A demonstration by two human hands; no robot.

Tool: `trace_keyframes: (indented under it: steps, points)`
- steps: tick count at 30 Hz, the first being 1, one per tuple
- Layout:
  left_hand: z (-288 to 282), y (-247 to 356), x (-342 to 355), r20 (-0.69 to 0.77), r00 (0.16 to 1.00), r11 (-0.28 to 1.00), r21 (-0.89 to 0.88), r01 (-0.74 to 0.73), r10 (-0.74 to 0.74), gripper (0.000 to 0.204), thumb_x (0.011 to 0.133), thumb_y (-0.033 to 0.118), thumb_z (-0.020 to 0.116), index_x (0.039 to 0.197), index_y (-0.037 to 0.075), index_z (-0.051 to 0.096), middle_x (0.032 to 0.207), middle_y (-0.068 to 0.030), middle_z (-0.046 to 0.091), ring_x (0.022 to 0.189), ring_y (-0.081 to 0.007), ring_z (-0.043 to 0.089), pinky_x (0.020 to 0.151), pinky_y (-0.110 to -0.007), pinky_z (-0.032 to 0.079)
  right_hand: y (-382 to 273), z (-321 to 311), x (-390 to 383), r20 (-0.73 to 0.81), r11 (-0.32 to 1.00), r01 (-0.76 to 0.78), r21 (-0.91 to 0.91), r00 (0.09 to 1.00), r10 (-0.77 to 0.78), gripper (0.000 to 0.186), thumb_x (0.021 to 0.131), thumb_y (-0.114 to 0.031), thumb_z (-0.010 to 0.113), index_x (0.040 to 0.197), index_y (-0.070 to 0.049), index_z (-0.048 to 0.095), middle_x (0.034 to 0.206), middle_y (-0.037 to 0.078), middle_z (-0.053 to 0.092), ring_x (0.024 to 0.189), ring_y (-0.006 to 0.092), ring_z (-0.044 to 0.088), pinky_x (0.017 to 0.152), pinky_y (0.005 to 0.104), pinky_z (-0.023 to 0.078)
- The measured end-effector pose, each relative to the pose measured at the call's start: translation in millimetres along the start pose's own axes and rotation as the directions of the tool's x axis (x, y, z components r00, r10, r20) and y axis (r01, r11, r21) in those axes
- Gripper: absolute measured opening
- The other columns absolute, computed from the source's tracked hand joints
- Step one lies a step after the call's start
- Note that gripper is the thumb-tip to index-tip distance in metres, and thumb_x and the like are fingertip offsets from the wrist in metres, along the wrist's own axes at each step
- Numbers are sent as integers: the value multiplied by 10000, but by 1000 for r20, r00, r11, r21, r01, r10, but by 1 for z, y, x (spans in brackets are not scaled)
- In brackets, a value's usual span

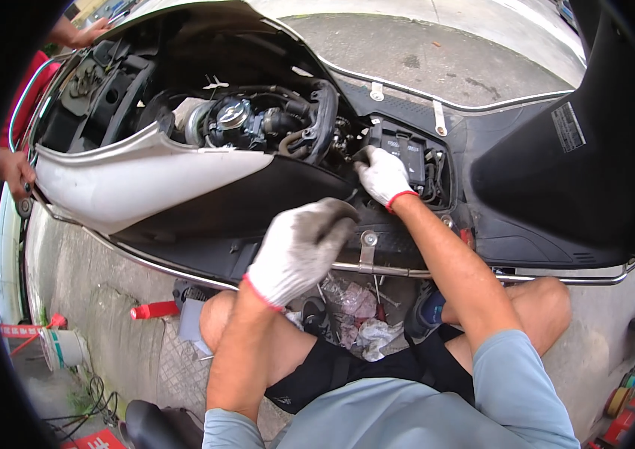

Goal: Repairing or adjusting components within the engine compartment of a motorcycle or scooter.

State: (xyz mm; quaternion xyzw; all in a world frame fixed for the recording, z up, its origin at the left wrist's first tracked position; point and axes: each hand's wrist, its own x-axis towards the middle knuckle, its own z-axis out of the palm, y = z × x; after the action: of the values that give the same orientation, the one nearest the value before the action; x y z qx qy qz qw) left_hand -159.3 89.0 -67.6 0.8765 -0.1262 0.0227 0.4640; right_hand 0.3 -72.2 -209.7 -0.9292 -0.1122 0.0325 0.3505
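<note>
My left hand [304, 241], in a white glove with dark-coated fingers and a red cuff, hangs above the near edge of a scooter's footboard. Its fingers are curled together; anything between them is hidden. My right hand [385, 176], gloved alike, reaches to the near-left edge of an open battery compartment [444, 196]. Its fingers bend down beside the black battery [400, 146], their tips partly hidden, so I cannot make out what they grip. Cables [434, 168] run along the battery's right side. Left of my right hand lies the exposed engine with its metal carburettor [233, 114].
Another person's hands [90, 34] hold the scooter's white body panel [138, 179] at the far left. A chrome side rail [557, 278] passes in front of my knees. Crumpled rags [376, 337] lie between my feet. A red bottle [154, 310] and a white bucket [63, 349] are at left.
</note>
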Motion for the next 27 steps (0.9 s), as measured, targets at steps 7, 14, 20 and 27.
trace_keyframes:
  steps: [7,14,20,27]
  points:
    - [-85,0,-130,-785,573,967,-250,50,-233,238,1029,222,576,1036,3,668,747,-9,593,552,-57,447,491,-226,340,21,-22,-36,-53,999,2,53,999,1,272,937,-289,598,1080,-90,714,1061,183,725,1042,366,678,932,436,515]
    - [-21,-191,-368,-672,218,585,-384,715,-707,269,1006,270,565,990,33,690,682,-7,581,571,-111,517,525,-299,417,18,8,-38,-105,998,47,43,994,-43,244,917,-239,615,1067,-72,707,1033,193,728,1008,364,691,909,438,526]
    - [126,-240,-460,-619,181,383,-210,899,-764,233,947,216,577,1059,58,708,909,-196,736,802,-375,717,726,-443,563,41,0,-26,-38,993,111,50,993,-109,221,920,-165,618,1066,-26,707,962,181,736,904,293,709,845,390,525]
    - [167,-249,-424,-506,78,179,-154,972,-859,300,909,287,620,1108,75,695,1091,-213,704,1039,-399,677,905,-460,544,57,-14,-18,12,972,-33,232,999,31,209,975,-111,592,1110,9,698,1014,126,731,922,191,662,869,321,494]
